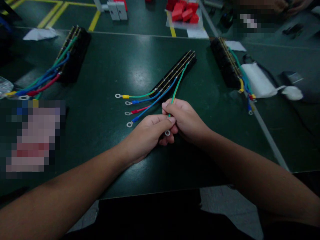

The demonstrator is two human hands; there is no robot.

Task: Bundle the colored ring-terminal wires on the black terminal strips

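A green-yellow wire (178, 85) runs down from a black terminal strip (172, 75) with brass-coloured rails. My left hand (157, 130) pinches this wire close to its silver ring terminal, which shows below the thumb. Just above, my right hand (186, 116) grips the same wire between thumb and fingers. Left of my hands, several more wires from the strip fan out on the table: a green one with a yellow sleeve (125, 97), blue ones (147, 100) and a red one (141, 109). Each ends in a ring terminal.
Similar wired black strips lie at the left (75, 56) and right (225, 63) of the green table (112, 63). Red blocks (185, 12) and grey parts (117, 10) sit at the back. A white pouch (260, 80) lies right. Another person's hands (287, 5) show at top right.
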